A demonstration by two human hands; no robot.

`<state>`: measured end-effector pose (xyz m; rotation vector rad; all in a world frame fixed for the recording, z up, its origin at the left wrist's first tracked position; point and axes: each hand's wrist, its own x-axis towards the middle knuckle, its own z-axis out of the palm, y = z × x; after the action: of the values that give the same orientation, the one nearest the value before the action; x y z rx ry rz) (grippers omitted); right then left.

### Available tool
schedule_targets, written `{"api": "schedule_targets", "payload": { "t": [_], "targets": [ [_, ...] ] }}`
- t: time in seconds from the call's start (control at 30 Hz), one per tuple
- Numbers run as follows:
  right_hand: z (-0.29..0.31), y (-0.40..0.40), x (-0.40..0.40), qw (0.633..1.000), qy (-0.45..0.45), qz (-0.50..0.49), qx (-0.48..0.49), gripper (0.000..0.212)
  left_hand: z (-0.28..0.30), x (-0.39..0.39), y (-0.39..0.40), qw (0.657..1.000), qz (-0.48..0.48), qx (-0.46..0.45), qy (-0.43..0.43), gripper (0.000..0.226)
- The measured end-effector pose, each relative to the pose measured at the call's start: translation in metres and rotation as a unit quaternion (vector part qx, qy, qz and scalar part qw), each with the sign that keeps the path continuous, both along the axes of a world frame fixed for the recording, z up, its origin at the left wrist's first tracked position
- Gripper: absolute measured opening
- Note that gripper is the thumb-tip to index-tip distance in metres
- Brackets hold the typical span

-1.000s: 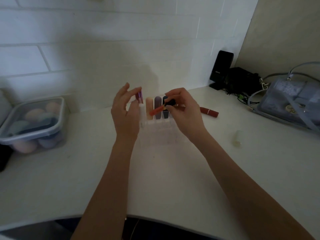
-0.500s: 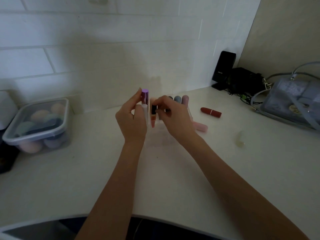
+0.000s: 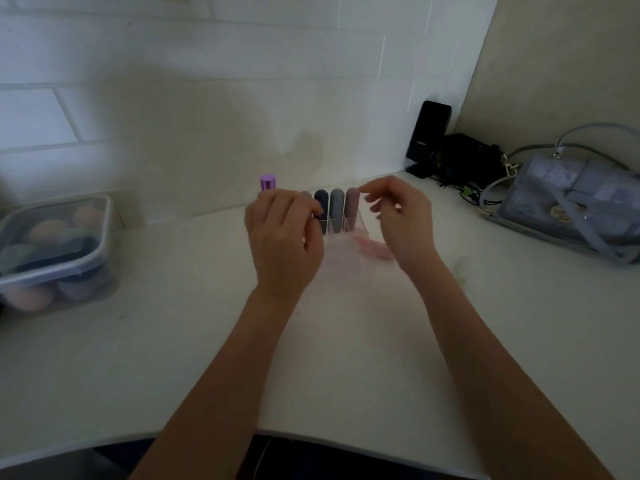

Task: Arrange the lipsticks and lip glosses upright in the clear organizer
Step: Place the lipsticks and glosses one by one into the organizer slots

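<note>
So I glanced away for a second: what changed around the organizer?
The right hand let go of the orange gloss and drew off to the right, open. The left hand stays at the clear organizer; the purple-capped tube and back-row tubes stand as before.

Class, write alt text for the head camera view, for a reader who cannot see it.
Two bare hands, left hand and right hand, hover over a clear organizer holding upright lip products on a white counter. A lidded tub sits left, a grey handbag right.
</note>
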<state>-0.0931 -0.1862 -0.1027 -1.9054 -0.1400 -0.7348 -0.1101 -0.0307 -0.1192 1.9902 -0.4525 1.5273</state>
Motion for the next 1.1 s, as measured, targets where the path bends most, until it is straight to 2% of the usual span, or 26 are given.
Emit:
{"api": "schedule_targets", "payload": {
  "t": [0.07,0.13,0.2,0.37,0.43,0.5,0.6,0.67,0.73,0.83,0.93,1.0,1.07,1.1],
  "targets": [
    [-0.003,-0.028,0.003,0.988,0.097,-0.062,-0.1,0.037,-0.002,-0.003,-0.014,0.997,-0.044,0.069,0.003,0.017],
    [-0.01,-0.046,0.004,0.948,0.218,-0.056,-0.225,0.026,-0.005,-0.002,-0.025,0.989,-0.08,0.123,0.028,0.021],
    [-0.02,-0.046,0.006,0.913,0.288,-0.003,-0.289,0.037,-0.007,0.002,-0.029,0.98,-0.109,0.148,0.07,0.024],
    [-0.028,-0.033,0.008,0.929,0.255,0.004,-0.27,0.032,-0.011,0.003,-0.026,0.974,-0.112,0.141,0.14,0.024],
    [-0.023,-0.037,0.006,0.946,0.228,0.015,-0.231,0.034,-0.01,0.002,-0.025,0.976,-0.097,0.109,0.16,0.018],
    [-0.013,-0.04,0.002,0.971,0.201,0.029,-0.125,0.034,-0.008,0.003,-0.025,0.978,-0.092,0.072,0.173,0.017],
    [-0.003,-0.038,-0.002,0.966,0.225,0.124,0.027,0.024,-0.008,0.005,-0.028,0.974,-0.096,0.081,0.19,0.041],
    [0.0,-0.036,-0.004,0.958,0.235,0.155,0.054,0.025,-0.012,0.005,-0.03,0.963,-0.107,0.123,0.215,0.06],
    [0.001,-0.034,-0.005,0.956,0.231,0.163,0.081,0.023,-0.015,0.006,-0.032,0.951,-0.121,0.151,0.242,0.068],
    [0.0,-0.031,-0.006,0.946,0.246,0.185,0.106,0.021,-0.017,0.01,-0.035,0.938,-0.15,0.166,0.264,0.058],
    [0.0,-0.037,-0.003,0.937,0.248,0.191,0.154,0.016,-0.017,0.013,-0.034,0.934,-0.192,0.138,0.267,0.043],
    [-0.002,-0.043,0.006,0.952,0.228,0.119,0.168,0.009,-0.018,0.014,-0.033,0.939,-0.194,0.11,0.262,0.034],
    [-0.01,-0.052,0.021,0.981,0.185,-0.057,0.03,0.017,-0.018,0.013,-0.033,0.949,-0.187,0.051,0.247,0.03],
    [-0.015,-0.057,0.028,0.975,0.18,-0.118,-0.061,0.024,-0.017,0.011,-0.033,0.956,-0.178,0.018,0.233,0.029]
  ]
}}
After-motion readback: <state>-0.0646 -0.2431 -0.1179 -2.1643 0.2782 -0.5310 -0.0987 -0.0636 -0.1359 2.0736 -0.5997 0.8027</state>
